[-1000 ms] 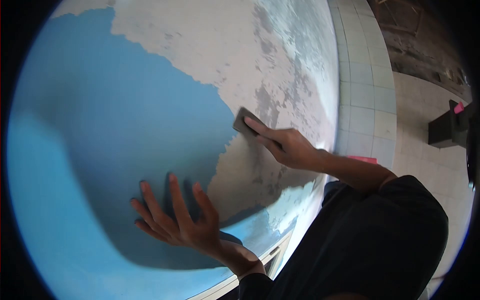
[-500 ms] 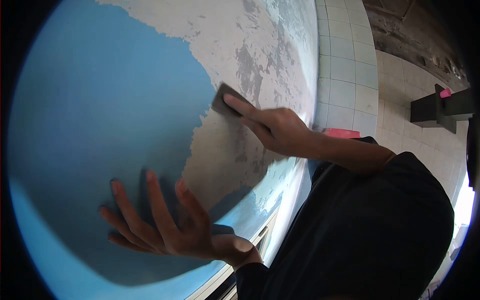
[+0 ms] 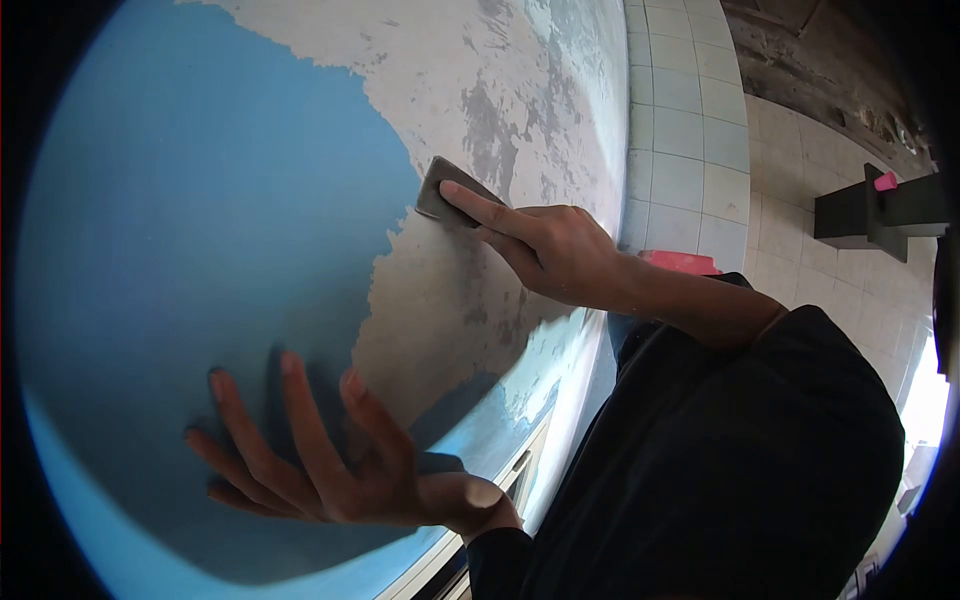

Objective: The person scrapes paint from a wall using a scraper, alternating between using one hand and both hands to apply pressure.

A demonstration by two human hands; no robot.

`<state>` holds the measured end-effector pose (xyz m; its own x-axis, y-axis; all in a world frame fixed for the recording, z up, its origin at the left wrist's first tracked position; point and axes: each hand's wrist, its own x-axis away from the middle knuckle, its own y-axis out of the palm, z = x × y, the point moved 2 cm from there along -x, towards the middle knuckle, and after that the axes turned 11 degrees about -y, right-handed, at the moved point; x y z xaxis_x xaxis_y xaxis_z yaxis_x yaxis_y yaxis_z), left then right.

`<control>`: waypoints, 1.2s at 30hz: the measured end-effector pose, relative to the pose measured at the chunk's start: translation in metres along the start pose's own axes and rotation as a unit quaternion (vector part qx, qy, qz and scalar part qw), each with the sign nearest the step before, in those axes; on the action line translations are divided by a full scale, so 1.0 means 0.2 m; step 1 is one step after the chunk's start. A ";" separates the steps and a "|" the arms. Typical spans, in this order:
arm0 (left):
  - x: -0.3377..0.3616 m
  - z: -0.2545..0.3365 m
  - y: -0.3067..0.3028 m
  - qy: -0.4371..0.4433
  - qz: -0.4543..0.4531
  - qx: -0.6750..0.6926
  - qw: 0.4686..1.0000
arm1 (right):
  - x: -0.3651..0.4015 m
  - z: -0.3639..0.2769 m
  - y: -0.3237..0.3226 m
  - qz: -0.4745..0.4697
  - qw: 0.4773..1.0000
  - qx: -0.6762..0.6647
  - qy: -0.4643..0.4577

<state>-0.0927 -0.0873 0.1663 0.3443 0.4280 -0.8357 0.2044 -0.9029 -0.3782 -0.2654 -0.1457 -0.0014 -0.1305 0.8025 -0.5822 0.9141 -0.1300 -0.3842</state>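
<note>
A flat, dark rectangular scraper [image 3: 430, 198] lies against the wall at the ragged border between blue paint [image 3: 220, 180] and bare pale plaster [image 3: 420, 290]. My right hand [image 3: 565, 250] is closed around its near end, with the index finger stretched along its face. Lower in the view, my left hand [image 3: 310, 470] is spread wide on the blue paint, fingers apart and holding nothing. Its shadow falls over the paint around it. The palm side and whatever part of the scraper sits under my right fingers are hidden.
Pale tiles [image 3: 675, 135] line the wall's lower part. A pink-red object [image 3: 680, 262] shows beside my right forearm. A window frame [image 3: 500, 500] runs below my left wrist. Farther off, a dark bench-like object [image 3: 860, 215] with a pink cup [image 3: 885, 181] stands on the tiled floor.
The view has shifted slightly, and both hands sit a little farther left in it. The scraper has moved only slightly along the paint border; my left hand remains spread.
</note>
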 end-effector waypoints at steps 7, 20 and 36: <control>0.01 -0.01 0.00 0.005 -0.003 -0.001 1.000 | -0.01 0.00 0.01 0.003 1.000 0.001 0.007; 0.02 -0.01 -0.01 0.015 -0.011 0.009 1.000 | 0.05 -0.04 0.01 -0.034 0.998 -0.015 0.044; 0.03 -0.02 0.00 0.021 -0.016 0.006 1.000 | -0.04 -0.05 -0.03 0.004 0.999 0.006 0.034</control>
<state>-0.0881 -0.0838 0.1630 0.3751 0.4576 -0.8062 0.2048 -0.8891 -0.4094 -0.2664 -0.1456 0.0125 -0.0974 0.8390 -0.5353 0.9100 -0.1427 -0.3893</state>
